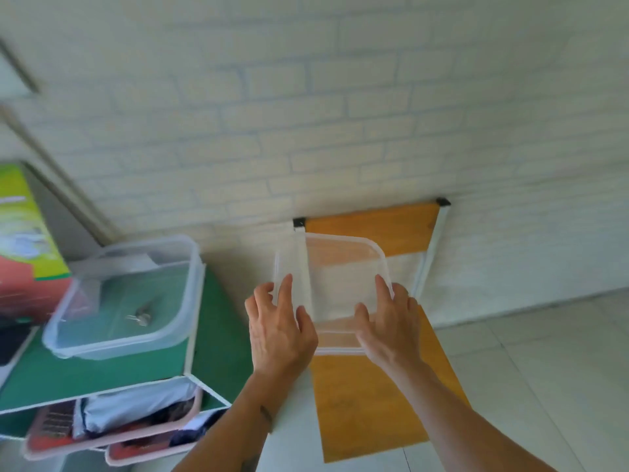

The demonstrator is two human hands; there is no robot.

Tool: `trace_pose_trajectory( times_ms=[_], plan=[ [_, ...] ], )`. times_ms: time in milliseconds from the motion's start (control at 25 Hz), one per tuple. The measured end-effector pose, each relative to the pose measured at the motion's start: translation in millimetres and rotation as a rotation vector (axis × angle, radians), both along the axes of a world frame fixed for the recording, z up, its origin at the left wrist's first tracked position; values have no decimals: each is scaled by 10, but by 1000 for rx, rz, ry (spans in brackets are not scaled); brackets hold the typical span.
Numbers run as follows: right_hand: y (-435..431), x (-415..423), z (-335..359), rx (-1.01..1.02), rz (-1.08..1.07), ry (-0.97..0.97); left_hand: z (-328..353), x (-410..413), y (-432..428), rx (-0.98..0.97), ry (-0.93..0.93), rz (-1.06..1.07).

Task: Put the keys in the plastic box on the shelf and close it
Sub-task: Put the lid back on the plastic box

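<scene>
Left hand [277, 327] and right hand [391, 323] grip the clear square plastic lid [340, 267]. Metal keys [140, 316] lie inside the open clear plastic box [126, 345] on the green shelf [85, 376]. No legible writing.

A pale brick-patterned wall [340, 114] fills the upper part of the view, evenly lit by soft daylight. It meets a floor [544, 369] of large light tiles with thin grout lines. Against the wall stands an orange rack [371, 403] with a white frame and black corner caps, its panels tilted in the wide-angle view. Left of it is a green shelf [102, 376] edged in white. Under its top, pink trays [112, 434] hold folded cloth. At the shelf's left edge sits a green and red carton [20, 233]. A grey door frame [68, 185] runs diagonally behind it, blurred.
</scene>
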State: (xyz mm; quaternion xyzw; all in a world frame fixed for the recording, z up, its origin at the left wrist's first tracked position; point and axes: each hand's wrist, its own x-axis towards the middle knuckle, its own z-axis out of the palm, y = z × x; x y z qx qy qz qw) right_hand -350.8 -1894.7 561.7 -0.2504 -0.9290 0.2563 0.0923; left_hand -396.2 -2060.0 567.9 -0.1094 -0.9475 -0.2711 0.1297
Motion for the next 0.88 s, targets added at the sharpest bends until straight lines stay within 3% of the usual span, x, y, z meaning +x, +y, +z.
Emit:
trace_pose_trajectory(
  times_ms=[160,360,640,880],
  plan=[
    [-558,-264,542,5,31,182,569,-171,-557,126,101,71],
    [-1555,-691,924,89,100,241,852,-479,-1581,184,138,168],
    [-2873,-1180,988,145,188,-7,710,-867,-2846,126,21,263],
    [-3283,-1299,802,128,183,-116,471,-1009,-3224,74,-111,218]
  ],
)
